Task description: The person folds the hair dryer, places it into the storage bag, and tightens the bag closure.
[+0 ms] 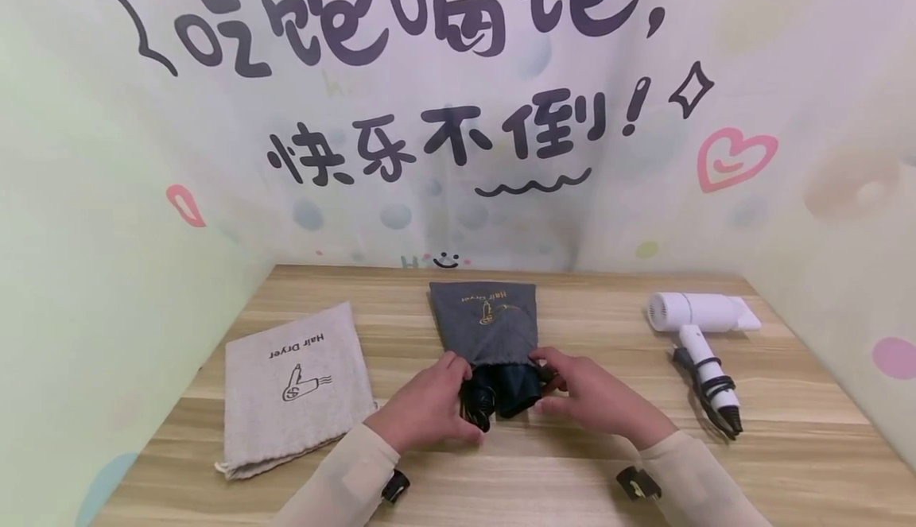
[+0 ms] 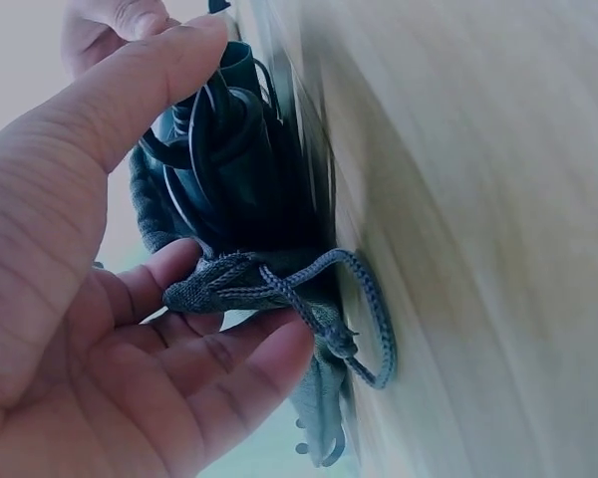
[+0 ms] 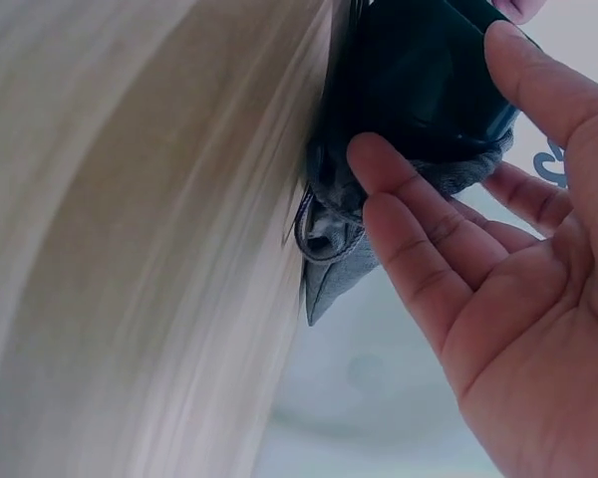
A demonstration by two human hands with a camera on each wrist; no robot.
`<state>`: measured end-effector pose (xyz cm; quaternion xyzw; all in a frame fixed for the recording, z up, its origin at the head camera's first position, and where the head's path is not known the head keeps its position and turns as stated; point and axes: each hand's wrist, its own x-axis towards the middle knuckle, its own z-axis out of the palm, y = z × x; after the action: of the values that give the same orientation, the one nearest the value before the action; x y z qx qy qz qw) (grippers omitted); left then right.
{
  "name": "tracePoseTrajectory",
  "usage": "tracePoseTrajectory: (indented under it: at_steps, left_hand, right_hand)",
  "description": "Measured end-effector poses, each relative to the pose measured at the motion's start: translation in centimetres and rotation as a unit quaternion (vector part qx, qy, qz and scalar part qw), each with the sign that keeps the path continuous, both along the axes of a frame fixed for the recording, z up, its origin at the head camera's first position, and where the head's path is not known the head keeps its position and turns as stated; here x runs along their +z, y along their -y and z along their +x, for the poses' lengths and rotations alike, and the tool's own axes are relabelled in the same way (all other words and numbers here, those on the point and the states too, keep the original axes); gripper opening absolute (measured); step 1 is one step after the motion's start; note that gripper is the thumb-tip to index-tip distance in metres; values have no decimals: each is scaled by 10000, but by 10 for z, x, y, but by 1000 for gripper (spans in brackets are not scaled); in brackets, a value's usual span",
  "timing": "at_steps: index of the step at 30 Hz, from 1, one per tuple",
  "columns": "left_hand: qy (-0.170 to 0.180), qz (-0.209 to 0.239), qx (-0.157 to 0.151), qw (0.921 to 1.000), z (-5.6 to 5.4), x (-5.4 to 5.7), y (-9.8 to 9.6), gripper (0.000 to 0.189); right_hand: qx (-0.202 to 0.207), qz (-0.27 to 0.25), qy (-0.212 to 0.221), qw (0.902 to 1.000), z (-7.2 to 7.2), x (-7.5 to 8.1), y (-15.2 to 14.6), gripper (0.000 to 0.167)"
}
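Gripping the gray bag [image 1: 487, 330], half-curled left hand [image 1: 429, 406] and right hand [image 1: 588, 397] may snag the cord [image 2: 207, 139] if the bag bunches.

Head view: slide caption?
Left hand and right hand at the mouth of a gray pouch, a dark hair dryer partly inside.

Sleeved forearms [image 1: 339, 483] angled inward; the left grip [image 1: 429, 404] showed bent fingers [image 2: 249, 388], the right grip [image 1: 590, 396] nearly straight ones.

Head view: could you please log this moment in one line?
left hand: at grey bag mouth; right hand: likewise; dark dryer: partly inside
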<state>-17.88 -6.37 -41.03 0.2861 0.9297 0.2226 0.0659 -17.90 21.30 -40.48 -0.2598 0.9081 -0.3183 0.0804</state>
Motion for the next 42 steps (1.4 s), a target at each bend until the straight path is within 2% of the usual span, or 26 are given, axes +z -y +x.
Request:
tracePoseTrajectory:
  at_steps: [5,12,22,30,35,42]
  left_hand:
    - [-173,70,79,9998,-1,1,-1,67]
    - [-132,20,134,9998,-2,1,1,65]
    - [-204,40,193,9996,-1,7,4,59]
    - [-381,289,262,9985,0,9,6,44]
    - [-389,440,308,9978,-1,8,6,41]
    - [-649,528,231,9962,-2,8,7,40]
  right_hand:
    - [-189,-76,-142,9997,-1,-2,2,48]
    - [-157,-19,-309,9994,-2,-3,4,44]
    - [-197,94,-583,9981,-3,0,7,40]
    - [-545,114,-866,9947,-4,2,12,36]
    - [-759,81,-978,9923,-4,1,15,34]
    - [-934,56,-1025,9903,-5,0,17,36]
